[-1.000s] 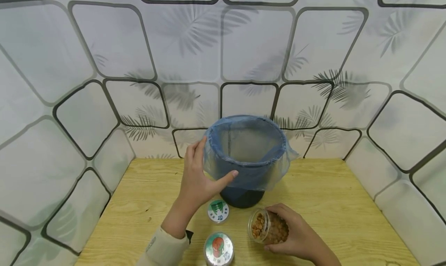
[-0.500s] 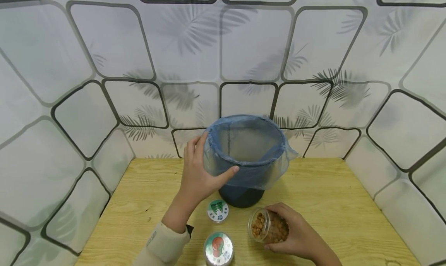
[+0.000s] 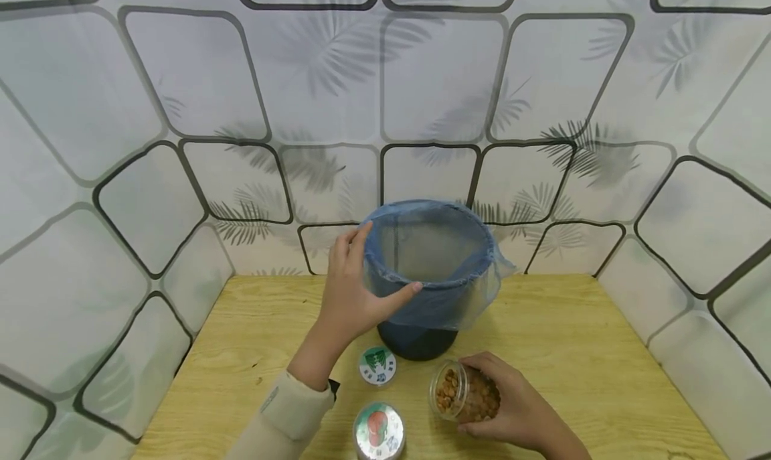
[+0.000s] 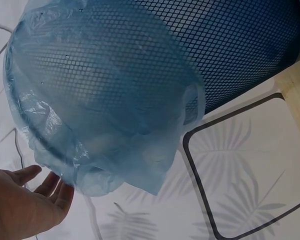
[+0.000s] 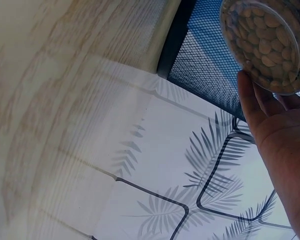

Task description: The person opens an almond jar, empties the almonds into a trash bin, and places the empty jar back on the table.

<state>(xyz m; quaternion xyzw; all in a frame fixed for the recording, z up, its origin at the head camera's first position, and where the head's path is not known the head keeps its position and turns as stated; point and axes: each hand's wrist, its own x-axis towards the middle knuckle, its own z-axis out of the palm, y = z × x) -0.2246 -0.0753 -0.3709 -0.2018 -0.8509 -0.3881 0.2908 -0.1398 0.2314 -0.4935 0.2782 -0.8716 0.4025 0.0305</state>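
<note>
A mesh wastebasket [image 3: 415,343] stands on the table, lined with a translucent blue plastic bag [image 3: 440,306] folded over its rim. My left hand [image 3: 349,299] is at the near-left side of that rim, thumb and fingers spread. In the left wrist view its fingertips meet the edge of the bag [image 4: 105,115]; whether they press on it I cannot tell. Tilted to the left, a clear lidless jar [image 3: 480,394] of brown nuts [image 3: 446,390] is gripped by my right hand [image 3: 515,406]. The right wrist view shows the jar's base [image 5: 265,47] with nuts behind it.
Between my arms lie a round white lid or container top with a green picture [image 3: 377,365] and a container with a red-fruit label on its lid [image 3: 379,432]. Patterned walls [image 3: 325,112] enclose the wooden table [image 3: 554,333] at the back and sides.
My left hand has shifted slightly to the right along the basket's rim. The right hand and the jar stay in place.
</note>
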